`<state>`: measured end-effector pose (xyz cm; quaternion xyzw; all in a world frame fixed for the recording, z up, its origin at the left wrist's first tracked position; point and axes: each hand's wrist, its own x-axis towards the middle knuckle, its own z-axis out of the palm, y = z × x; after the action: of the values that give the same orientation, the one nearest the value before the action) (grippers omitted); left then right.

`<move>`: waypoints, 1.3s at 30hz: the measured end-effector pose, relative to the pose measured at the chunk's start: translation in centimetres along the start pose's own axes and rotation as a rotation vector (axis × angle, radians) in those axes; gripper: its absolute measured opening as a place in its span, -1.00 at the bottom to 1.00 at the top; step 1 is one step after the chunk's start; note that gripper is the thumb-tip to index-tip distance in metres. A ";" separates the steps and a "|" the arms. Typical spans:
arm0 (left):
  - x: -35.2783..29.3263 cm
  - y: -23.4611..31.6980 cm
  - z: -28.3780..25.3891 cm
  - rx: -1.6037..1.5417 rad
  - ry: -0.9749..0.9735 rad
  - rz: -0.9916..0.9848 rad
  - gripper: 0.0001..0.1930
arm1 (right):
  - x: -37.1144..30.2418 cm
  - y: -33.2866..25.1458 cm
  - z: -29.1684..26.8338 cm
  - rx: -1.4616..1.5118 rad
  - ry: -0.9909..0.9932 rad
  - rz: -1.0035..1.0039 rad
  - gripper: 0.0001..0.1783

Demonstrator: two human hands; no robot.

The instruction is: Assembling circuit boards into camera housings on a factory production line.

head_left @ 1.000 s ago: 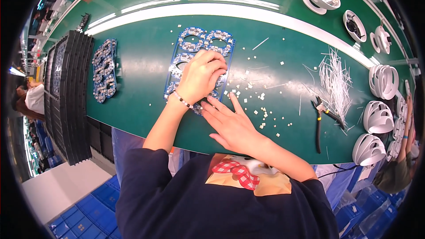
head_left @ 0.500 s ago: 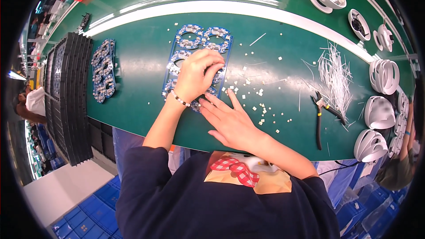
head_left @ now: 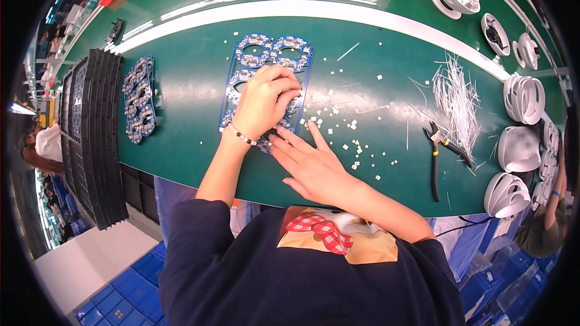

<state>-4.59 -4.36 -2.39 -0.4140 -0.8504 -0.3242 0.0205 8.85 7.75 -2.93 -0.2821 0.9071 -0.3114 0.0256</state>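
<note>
Circuit board (head_left: 273,54): left of the desk's (head_left: 187,84) middle.
Left hand (head_left: 264,101): fingertips bunched; whether anything is pinched cannot be told.
Right hand (head_left: 314,160): laid nearly flat at the board's front right corner, nothing gripped.
Risk: board could be cracked by hard pressing.
White chips (head_left: 354,124): strewn rightward, path to cutters (head_left: 435,175) obstructed.

Mid-frame, a circuit-board panel (head_left: 275,54) lies on the table (head_left: 193,84), partly under the left hand (head_left: 261,105), with chips (head_left: 354,124) scattered to its right. Centre right, pliers (head_left: 436,138) lie before a strip pile (head_left: 454,96); at left, another panel (head_left: 134,106) lies beside stacked trays (head_left: 99,139).
</note>
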 end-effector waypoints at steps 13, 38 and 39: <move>-0.1 1.0 0.1 -0.141 0.020 0.102 -0.84 | -0.1 0.1 0.1 0.012 0.013 0.007 -0.40; -1.0 -1.8 -3.3 -0.274 0.064 -0.135 -0.86 | 0.2 -0.1 -0.7 0.009 -0.050 0.046 -0.38; -1.6 -2.7 -4.2 -0.183 0.133 -0.167 -0.90 | 0.3 -0.3 -0.7 0.012 -0.054 0.038 -0.39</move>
<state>-6.49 -9.08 -1.00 -0.3197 -0.8454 -0.4277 0.0120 8.56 7.81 -2.13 -0.2732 0.9092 -0.3088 0.0578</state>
